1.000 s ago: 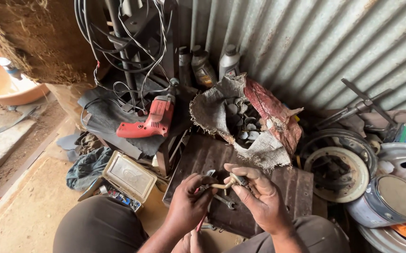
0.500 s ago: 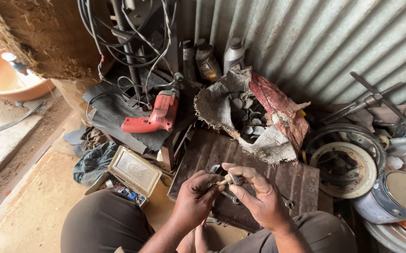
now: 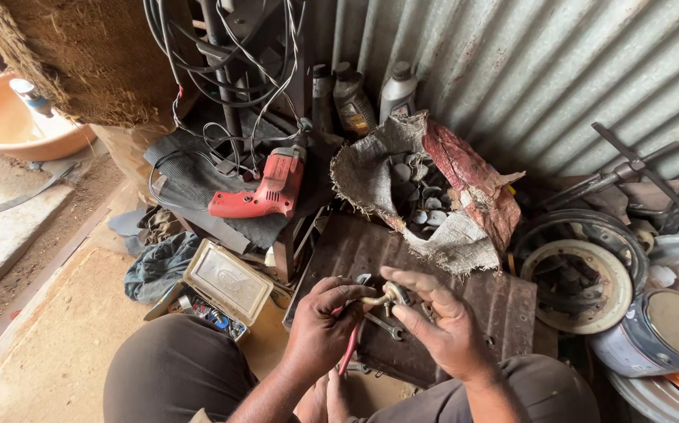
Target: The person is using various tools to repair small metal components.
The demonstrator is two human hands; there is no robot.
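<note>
My left hand [image 3: 320, 329] and my right hand [image 3: 437, 325] meet over a rusty corrugated metal sheet [image 3: 504, 301] in front of my knees. Together they grip a small curved metal fitting [image 3: 381, 297] with a round end, pinched between fingers and thumbs. A red-handled tool [image 3: 348, 351] hangs down from my left hand. A spanner [image 3: 382, 326] lies on the sheet just under my hands.
A red power drill [image 3: 265, 188] lies on a dark mat to the left. An open burlap sack [image 3: 426, 196] holds several metal parts. Oil bottles [image 3: 371, 94] stand by the corrugated wall. Wheel rims [image 3: 570, 270] and a paint tin [image 3: 664, 333] are at right; an open tool case [image 3: 222, 286] at left.
My hands have come closer together on the metal fitting, and the right fingers have shifted over its round end. The view has tilted slightly.
</note>
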